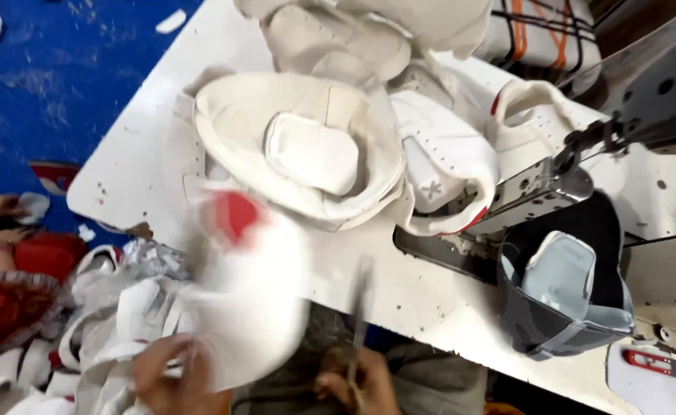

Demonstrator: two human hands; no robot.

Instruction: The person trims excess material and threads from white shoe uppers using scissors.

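My left hand (170, 378) grips a white shoe upper with a red patch (247, 296), blurred from motion, at the table's front edge. My right hand (357, 383) holds a thin pair of scissors (361, 303) pointing up toward the table. Above them a stack of white shoe uppers (307, 146) lies on the white table (134, 157).
A sewing machine (645, 84) stands at the right, with a dark mesh pouch holding a grey piece (564, 296) below it. Red snips (655, 363) lie at the lower right. More white uppers (115, 315) are piled lower left, beside another person's hand (0, 206) and the blue floor (46, 77).
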